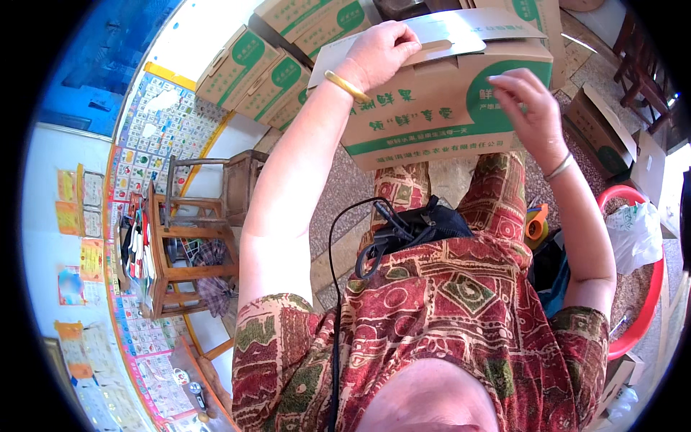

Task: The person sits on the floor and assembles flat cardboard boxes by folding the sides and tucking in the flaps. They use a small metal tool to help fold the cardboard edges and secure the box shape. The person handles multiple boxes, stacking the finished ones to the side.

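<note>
A brown cardboard box [425, 108] with green bands and printing stands in front of my knees at the top of the view. Its white-topped flap [461, 42] with a hand slot lies across the upper side, a little raised at the right end. My left hand [385, 54], a gold bangle at its wrist, pinches the flap near that slot; the thumb and fingertips are close together. Before the box's right end hovers my right hand [531, 108], slightly blurred, with loosely curled fingers apart and nothing visible in them.
Similar boxes [248, 65] are stacked at the far left. A wooden chair [241, 180] and stool [187, 252] stand left. At right are an open carton [597, 133], a tape dispenser [536, 223], and a red basin [651, 309] with a white plastic bag [633, 234].
</note>
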Demonstrator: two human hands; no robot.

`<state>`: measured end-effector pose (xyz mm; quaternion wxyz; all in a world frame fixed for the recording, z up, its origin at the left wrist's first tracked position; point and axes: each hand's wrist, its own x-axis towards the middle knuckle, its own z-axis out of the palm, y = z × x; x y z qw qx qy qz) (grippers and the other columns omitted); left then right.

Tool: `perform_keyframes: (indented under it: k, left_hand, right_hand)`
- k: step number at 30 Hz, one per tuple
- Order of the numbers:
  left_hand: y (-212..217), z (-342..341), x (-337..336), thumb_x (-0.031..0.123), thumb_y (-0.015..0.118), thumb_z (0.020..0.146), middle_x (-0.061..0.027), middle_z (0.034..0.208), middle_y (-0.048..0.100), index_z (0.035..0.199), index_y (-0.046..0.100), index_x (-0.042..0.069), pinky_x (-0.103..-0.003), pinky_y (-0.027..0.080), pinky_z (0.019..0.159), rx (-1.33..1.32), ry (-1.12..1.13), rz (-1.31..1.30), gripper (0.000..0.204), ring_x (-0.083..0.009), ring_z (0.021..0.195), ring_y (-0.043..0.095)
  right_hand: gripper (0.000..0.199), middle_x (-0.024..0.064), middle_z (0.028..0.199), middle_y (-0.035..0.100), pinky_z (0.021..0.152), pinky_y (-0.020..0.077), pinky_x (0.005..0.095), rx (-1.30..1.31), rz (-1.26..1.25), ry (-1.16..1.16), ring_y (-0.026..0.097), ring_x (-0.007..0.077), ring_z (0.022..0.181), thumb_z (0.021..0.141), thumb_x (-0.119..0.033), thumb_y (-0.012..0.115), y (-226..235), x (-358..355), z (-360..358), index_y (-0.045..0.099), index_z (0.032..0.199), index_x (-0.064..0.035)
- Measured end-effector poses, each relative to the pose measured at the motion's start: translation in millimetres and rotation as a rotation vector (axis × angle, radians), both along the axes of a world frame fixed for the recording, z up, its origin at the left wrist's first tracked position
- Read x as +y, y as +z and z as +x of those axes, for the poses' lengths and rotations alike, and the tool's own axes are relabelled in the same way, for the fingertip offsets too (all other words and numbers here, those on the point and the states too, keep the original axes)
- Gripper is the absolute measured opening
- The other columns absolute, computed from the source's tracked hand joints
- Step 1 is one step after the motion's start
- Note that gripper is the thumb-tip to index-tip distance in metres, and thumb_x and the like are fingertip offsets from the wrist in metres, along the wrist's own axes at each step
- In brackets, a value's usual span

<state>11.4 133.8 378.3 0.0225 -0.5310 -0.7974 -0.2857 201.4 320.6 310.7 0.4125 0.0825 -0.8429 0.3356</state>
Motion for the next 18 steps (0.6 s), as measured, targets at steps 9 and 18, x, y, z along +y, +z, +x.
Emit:
perform_keyframes:
  k: [9, 18]
  left_hand:
    - [7, -30, 12, 0.026, 0.057, 0.088, -0.0085, 0.081, 0.064, 0.094, 0.063, 0.003, -0.029, 0.047, 0.072, -0.047, -0.052, -0.124, 0.024, -0.0157, 0.075, 0.057]
    - [10, -17, 5, 0.022, 0.056, 0.089, -0.0007, 0.084, 0.058, 0.093, 0.060, 0.003, -0.026, 0.043, 0.076, -0.115, -0.102, -0.151, 0.020, -0.0108, 0.081, 0.052]
  right_hand:
    - [0.038, 0.0044, 0.096, 0.058, 0.076, 0.0446, 0.0372, -0.029, 0.390, -0.181, 0.055, 0.0239, 0.091, 0.079, -0.013, 0.063, -8, -25, -32, 0.061, 0.117, -0.0154]
    - [0.030, 0.0076, 0.071, 0.063, 0.065, 0.0456, 0.0367, -0.205, 0.565, -0.316, 0.062, 0.0259, 0.065, 0.086, -0.018, 0.054, 3, -35, -46, 0.057, 0.115, -0.0142]
